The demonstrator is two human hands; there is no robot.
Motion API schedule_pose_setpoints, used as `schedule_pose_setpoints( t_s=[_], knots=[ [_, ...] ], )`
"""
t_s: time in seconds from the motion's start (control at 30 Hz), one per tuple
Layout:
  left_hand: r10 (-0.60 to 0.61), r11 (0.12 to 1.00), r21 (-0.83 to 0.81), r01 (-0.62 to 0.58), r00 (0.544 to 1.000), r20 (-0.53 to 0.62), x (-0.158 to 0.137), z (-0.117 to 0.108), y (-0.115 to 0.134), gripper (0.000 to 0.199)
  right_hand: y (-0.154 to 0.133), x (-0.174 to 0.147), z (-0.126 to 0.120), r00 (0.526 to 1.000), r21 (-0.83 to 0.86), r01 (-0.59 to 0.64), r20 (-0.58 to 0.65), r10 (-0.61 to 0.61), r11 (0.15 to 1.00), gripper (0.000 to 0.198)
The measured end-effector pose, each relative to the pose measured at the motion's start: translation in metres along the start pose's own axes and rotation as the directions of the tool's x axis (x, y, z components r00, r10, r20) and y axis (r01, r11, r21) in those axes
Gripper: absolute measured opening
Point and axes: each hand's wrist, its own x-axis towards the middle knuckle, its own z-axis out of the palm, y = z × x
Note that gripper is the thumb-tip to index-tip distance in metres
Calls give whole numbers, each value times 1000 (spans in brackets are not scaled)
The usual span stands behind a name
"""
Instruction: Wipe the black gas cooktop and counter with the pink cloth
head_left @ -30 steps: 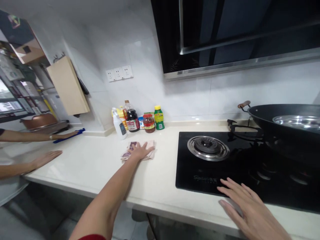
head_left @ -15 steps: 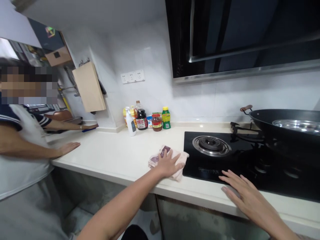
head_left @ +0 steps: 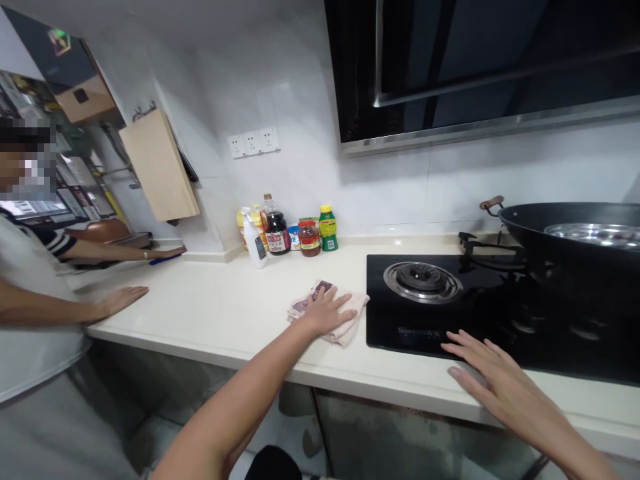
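My left hand [head_left: 327,313] lies flat with fingers spread on a folded pale pink cloth [head_left: 354,308] with purple patches. The cloth rests on the white countertop [head_left: 215,300], its right corner at the left edge of the black glass gas hob [head_left: 400,317]. My right hand [head_left: 493,377] is open and empty, palm down, fingers apart, over the front edge of the hob. Whether it touches the glass I cannot tell. A round burner [head_left: 423,280] sits in the hob just beyond my hands.
By the wall stand a white spray bottle [head_left: 255,243], a dark sauce bottle [head_left: 277,233], a red-lidded jar [head_left: 309,240] and a green bottle [head_left: 328,230]. A large wok [head_left: 530,230] sits at right under the range hood [head_left: 475,67]. A person [head_left: 40,300] leans on the counter at left.
My left hand and the cloth have slid slightly left, away from the hob. My right hand stays near the hob's front edge. The view has turned a little to the right.
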Motion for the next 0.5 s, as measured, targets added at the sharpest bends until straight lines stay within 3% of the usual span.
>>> schedule_pose_setpoints(
  t_s=[0.13, 0.23, 0.33, 0.5],
  knots=[
    [-108, 994, -8, 108, 994, -33, 47, -9, -20, 80, -1, -1, 0, 1000, -15, 12, -8, -12, 1000, 53],
    [-216, 976, -15, 216, 974, -63, 56, -16, -50, 80, 1, -1, 2, 1000, -29, 21, -5, -21, 999, 52],
    [-350, 937, -25, 349, 932, -97, 43, -22, -90, 80, 2, 0, 5, 999, -37, 34, -11, -34, 999, 51],
    [-522, 852, -19, 524, 844, -119, -4, -26, -150, 80, 5, -1, 9, 996, -56, 60, -58, -64, 997, 52]
  ],
)
